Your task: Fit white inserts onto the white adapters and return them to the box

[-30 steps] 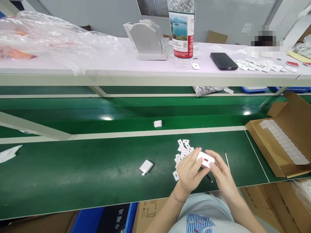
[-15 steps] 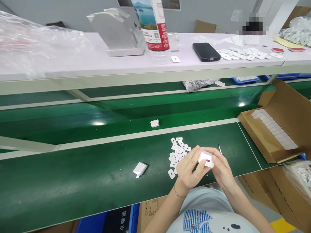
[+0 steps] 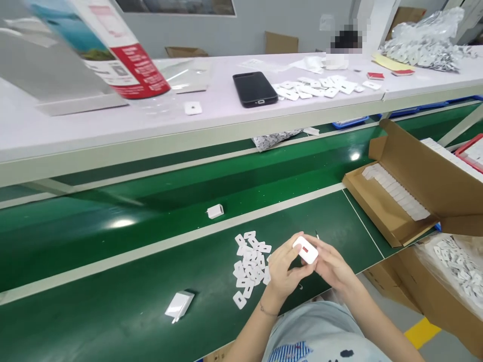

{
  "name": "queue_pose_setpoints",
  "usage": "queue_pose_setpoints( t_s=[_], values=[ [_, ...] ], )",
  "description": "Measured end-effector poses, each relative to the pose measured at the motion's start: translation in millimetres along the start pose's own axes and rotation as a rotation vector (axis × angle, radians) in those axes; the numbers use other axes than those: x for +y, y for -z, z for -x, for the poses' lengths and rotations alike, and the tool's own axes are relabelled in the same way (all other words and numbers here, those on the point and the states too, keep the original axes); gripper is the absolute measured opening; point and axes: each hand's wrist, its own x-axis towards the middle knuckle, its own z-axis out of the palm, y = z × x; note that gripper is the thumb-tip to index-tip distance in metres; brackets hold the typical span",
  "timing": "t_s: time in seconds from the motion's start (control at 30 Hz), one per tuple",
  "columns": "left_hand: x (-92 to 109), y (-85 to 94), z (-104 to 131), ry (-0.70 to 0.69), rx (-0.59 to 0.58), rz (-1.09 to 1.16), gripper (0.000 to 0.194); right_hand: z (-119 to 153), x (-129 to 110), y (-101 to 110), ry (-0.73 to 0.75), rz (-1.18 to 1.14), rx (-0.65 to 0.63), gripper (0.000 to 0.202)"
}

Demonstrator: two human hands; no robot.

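In front of my body I hold a white charger [image 3: 310,254], its end face with a small red slot turned up toward me. My left hand [image 3: 282,269] pinches it from the left, thumb on the near edges of the face. My right hand [image 3: 334,265] closes round its right side, and its fingertips are partly hidden. Left of my hands lies a loose pile of small white slotted plates [image 3: 249,269]. A white charger [image 3: 215,211] lies beyond them on the green conveyor, and a glossy white block with a tab [image 3: 179,305] lies to the left.
An open cardboard box [image 3: 381,213] with a row of white pieces stands at the right. A raised shelf [image 3: 211,125] crosses behind, bearing a black phone [image 3: 255,89], a bottle [image 3: 124,55] and white plates [image 3: 317,88]. A thin pen-like tool [image 3: 317,235] lies behind my hands.
The view has swung to the right, so everything sits further left. In my hands the charger has tilted, its slotted face now turned more fully toward me, and my fingers have shifted on it.
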Motion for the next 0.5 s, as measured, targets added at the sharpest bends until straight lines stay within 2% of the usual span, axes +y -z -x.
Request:
queue_pose_setpoints(
  t_s=[0.07, 0.13, 0.17, 0.23, 0.3, 0.33, 0.4, 0.5],
  values=[
    [-0.2, -16.7, -4.2, 0.209, -0.092, 0.181, 0.059, -3.1, -7.8, 15.8, 0.084, 0.032, 0.106, 0.055],
    [0.5, -33.7, -12.5, 0.549, -0.131, 0.465, 0.064, -8.0, -15.0, 30.8, 0.187, 0.118, 0.209, 0.066],
    [0.2, -42.5, -18.2, 0.750, -0.101, 0.631, 0.069, -11.1, -18.1, 37.4, 0.239, 0.185, 0.238, 0.071],
    [-2.9, -59.9, -31.8, 1.150, 0.051, 0.937, 0.074, -17.3, -23.1, 47.8, 0.317, 0.346, 0.244, 0.072],
    [-9.2, -75.9, -45.1, 1.454, 0.232, 1.122, 0.072, -22.6, -27.1, 55.2, 0.341, 0.505, 0.205, 0.063],
    [-12.8, -82.9, -50.6, 1.545, 0.296, 1.168, 0.067, -24.6, -29.2, 58.3, 0.334, 0.568, 0.183, 0.057],
    [-18.7, -94.3, -58.3, 1.617, 0.349, 1.208, 0.060, -27.2, -34.2, 64.3, 0.291, 0.645, 0.148, 0.050],
    [-20.6, -106.9, -63.5, 1.607, 0.312, 1.217, 0.058, -29.3, -44.1, 73.4, 0.224, 0.643, 0.127, 0.050]
  ],
)
